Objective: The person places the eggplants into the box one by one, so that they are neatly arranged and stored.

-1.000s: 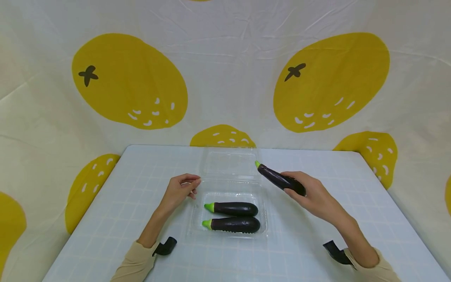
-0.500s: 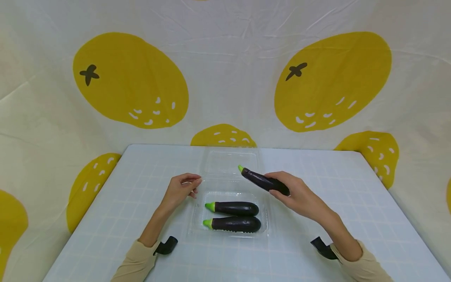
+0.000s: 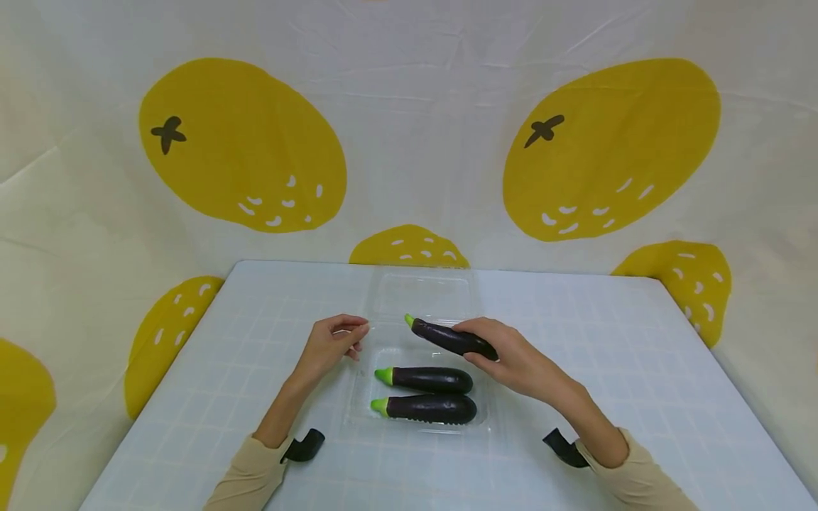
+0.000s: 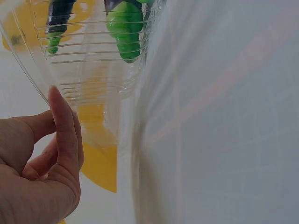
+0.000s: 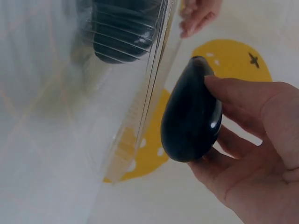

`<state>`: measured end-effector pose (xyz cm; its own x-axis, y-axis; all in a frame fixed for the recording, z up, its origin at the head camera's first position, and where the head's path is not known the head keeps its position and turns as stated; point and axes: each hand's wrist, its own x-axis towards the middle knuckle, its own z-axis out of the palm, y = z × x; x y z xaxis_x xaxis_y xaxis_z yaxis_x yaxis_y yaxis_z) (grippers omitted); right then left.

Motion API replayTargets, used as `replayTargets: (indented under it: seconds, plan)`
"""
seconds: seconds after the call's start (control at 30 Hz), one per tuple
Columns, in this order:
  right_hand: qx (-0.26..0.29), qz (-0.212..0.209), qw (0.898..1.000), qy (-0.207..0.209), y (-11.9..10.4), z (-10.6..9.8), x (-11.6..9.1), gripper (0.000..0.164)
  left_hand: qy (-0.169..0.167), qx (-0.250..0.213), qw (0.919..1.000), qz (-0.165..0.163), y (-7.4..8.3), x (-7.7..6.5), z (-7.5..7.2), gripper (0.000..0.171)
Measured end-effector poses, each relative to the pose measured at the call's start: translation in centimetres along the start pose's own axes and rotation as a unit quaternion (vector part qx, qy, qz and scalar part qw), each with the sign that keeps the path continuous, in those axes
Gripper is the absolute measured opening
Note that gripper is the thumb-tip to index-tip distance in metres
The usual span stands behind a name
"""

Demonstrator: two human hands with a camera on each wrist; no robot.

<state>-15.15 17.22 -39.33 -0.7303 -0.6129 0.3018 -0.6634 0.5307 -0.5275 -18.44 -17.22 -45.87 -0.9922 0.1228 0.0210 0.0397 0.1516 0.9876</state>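
Observation:
My right hand [image 3: 511,358] grips the fat end of a dark eggplant [image 3: 450,337], its green stem pointing left. The eggplant is tilted over the back part of a clear plastic clamshell container [image 3: 393,355]. Two more eggplants lie side by side in the container: one behind [image 3: 431,380] and one in front [image 3: 431,408]. My left hand [image 3: 326,346] pinches the container's rim at its left side near the hinge. In the left wrist view, the fingertips [image 4: 55,95] lie right at the rim. The right wrist view shows thumb and fingers round the held eggplant [image 5: 191,114].
The container's lid [image 3: 422,294] lies folded back toward the table's far edge. A pale checked cloth covers the table [image 3: 192,397]. Behind it hangs a curtain [image 3: 422,142] with large yellow fruit prints. Black straps [image 3: 565,448] show at both wrists.
My right hand has carried the eggplant leftward and a little down, from beside the container to over its back part. My left hand has stayed at the rim.

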Motion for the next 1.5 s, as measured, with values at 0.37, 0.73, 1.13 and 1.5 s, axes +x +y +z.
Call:
replayTargets:
  seconds: [0.37,0.73,1.13,1.5]
  plan:
    - [0.012,-0.007,0.999,-0.04,0.1,1.4,1.2,0.043,0.003,0.003,1.0,-0.008,0.3,-0.1,0.1,0.032]
    - [0.024,-0.02,0.997,-0.069,0.8,2.5,1.7,0.039,0.003,0.001,0.9999,-0.01,0.2,-0.1,0.1,0.029]
    - [0.013,-0.037,0.995,-0.09,1.5,3.5,2.1,0.036,-0.002,-0.009,1.0,-0.003,0.1,-0.1,0.1,0.032]
    - [0.025,-0.034,0.994,-0.1,2.0,4.1,2.4,0.032,-0.001,-0.008,1.0,-0.004,0.1,-0.1,0.1,0.032]
